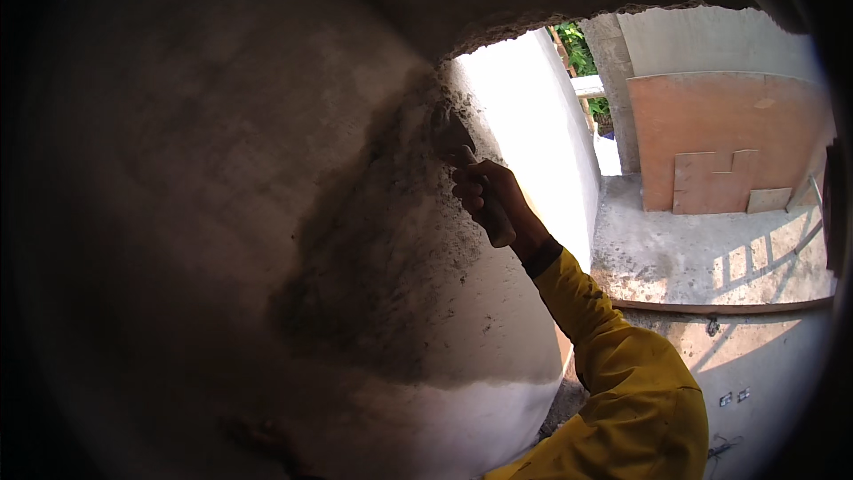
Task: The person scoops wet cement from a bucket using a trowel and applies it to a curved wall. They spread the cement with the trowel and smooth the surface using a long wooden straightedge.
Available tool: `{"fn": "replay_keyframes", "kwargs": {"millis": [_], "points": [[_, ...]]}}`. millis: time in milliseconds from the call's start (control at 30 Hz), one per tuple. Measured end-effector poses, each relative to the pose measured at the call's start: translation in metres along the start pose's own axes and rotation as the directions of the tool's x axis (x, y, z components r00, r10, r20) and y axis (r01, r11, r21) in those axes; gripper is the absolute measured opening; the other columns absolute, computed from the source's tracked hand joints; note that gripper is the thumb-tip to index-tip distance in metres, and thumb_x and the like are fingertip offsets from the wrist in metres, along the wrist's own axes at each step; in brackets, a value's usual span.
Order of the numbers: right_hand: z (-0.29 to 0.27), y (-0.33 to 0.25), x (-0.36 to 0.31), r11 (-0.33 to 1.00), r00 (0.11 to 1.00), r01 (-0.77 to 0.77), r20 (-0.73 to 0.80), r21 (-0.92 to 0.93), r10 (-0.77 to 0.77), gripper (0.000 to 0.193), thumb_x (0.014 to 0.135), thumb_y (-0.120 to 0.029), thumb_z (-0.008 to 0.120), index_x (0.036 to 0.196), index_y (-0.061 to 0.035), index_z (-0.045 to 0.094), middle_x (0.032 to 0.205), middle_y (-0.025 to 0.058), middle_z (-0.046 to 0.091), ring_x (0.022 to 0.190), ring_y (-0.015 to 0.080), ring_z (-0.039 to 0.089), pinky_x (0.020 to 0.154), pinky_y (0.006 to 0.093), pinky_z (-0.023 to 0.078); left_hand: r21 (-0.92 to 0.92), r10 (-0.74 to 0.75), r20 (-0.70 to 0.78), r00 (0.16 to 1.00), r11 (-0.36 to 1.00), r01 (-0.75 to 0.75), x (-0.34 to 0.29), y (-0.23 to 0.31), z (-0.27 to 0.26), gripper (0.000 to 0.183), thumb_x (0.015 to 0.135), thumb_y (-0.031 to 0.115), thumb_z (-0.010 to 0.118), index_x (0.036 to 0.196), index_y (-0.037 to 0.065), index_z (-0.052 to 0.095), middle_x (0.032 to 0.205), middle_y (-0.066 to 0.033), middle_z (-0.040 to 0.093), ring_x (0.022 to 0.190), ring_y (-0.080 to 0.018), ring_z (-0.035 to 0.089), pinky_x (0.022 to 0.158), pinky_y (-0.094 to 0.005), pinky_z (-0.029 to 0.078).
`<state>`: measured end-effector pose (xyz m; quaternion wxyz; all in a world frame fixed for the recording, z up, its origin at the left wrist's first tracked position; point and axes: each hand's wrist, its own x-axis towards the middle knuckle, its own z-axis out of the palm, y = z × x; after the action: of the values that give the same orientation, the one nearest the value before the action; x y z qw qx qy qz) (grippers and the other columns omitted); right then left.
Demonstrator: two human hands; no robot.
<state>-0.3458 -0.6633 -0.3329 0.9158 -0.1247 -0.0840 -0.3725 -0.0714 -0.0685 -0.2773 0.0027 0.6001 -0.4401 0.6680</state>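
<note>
My right hand (pixel 499 196), at the end of a yellow sleeve, is closed around the handle of a trowel (pixel 453 133). The trowel's dark blade lies against the wall near its right-hand edge, just below the broken top of the opening. Around and below the blade spreads a rough, darker patch of wet-looking mortar (pixel 373 240) on the paler wall (pixel 195 187). Low on the left, a dim dark shape (pixel 267 440) seems to be my left hand; its fingers are lost in shadow.
Beyond the wall's edge, a sunlit space holds a large reddish-brown board (pixel 729 120) leaning at the back, with smaller board pieces (pixel 711 185) before it. A ledge (pixel 729 308) crosses below. Ragged masonry (pixel 533 28) hangs overhead.
</note>
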Motion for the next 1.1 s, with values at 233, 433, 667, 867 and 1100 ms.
{"fn": "replay_keyframes", "kwargs": {"millis": [233,433,667,867,1100], "points": [[0.005,-0.05,-0.078,0.349,0.505,0.625,0.021,-0.699,-0.863,0.055,0.097,-0.006,0.058,0.146,-0.0102,0.034,0.094,0.0049,0.056,0.07,0.0095,0.06,0.051,0.0306,0.055,0.186,0.004,0.097,0.995,0.982,-0.022,-0.02,-0.023,-0.008,0.053,0.111,0.035,0.039,0.156,0.006,0.037,0.159,-0.0224,0.039,0.147,-0.0458,0.037,0.12,-0.0645,0.029],[-0.077,-0.136,-0.009,-0.356,-0.197,-0.235,0.403,-0.905,-0.894,0.068,0.1,-0.01,0.051,0.161,-0.0001,0.022,0.153,0.0246,0.043,0.137,0.0346,0.05,0.118,0.0459,0.038,0.285,-0.061,0.14,0.988,0.958,0.019,-0.031,-0.03,-0.005,0.053,0.111,0.035,0.035,0.156,0.006,0.037,0.161,-0.022,0.038,0.149,-0.0459,0.034,0.12,-0.0654,0.026],[-0.129,0.015,0.025,-0.24,0.896,0.103,0.195,-0.965,-0.399,0.067,0.093,0.003,0.042,0.159,-0.0111,0.032,0.15,0.0214,0.053,0.133,0.0405,0.055,0.104,0.0465,0.049,0.241,-0.245,0.158,0.957,0.949,0.203,0.011,0.011,0.003,0.062,0.11,0.046,0.035,0.159,0.008,0.033,0.161,-0.0212,0.037,0.151,-0.0442,0.032,0.122,-0.063,0.026],[-0.17,0.095,-0.039,-0.154,0.938,0.142,0.183,-0.978,-0.294,0.071,0.088,0.001,0.058,0.151,-0.0103,0.025,0.121,0.0312,0.061,0.106,0.0557,0.062,0.089,0.0559,0.052,0.31,-0.497,0.173,0.85,0.847,0.432,0.041,0.053,-0.014,0.069,0.108,0.054,0.036,0.159,0.007,0.033,0.16,-0.0219,0.039,0.149,-0.044,0.036,0.122,-0.0624,0.028],[-0.205,-0.028,0.193,0.775,0.847,-0.059,-0.443,-0.629,-0.295,0.032,0.093,-0.008,0.057,0.12,-0.005,0.04,0.09,0.0146,0.055,0.064,0.0257,0.06,0.055,0.0422,0.057,0.266,-0.183,0.08,0.98,0.951,0.156,0.014,-0.001,-0.008,0.071,0.107,0.056,0.039,0.157,0.006,0.037,0.16,-0.0241,0.036,0.15,-0.045,0.033,0.121,-0.064,0.024]]}}
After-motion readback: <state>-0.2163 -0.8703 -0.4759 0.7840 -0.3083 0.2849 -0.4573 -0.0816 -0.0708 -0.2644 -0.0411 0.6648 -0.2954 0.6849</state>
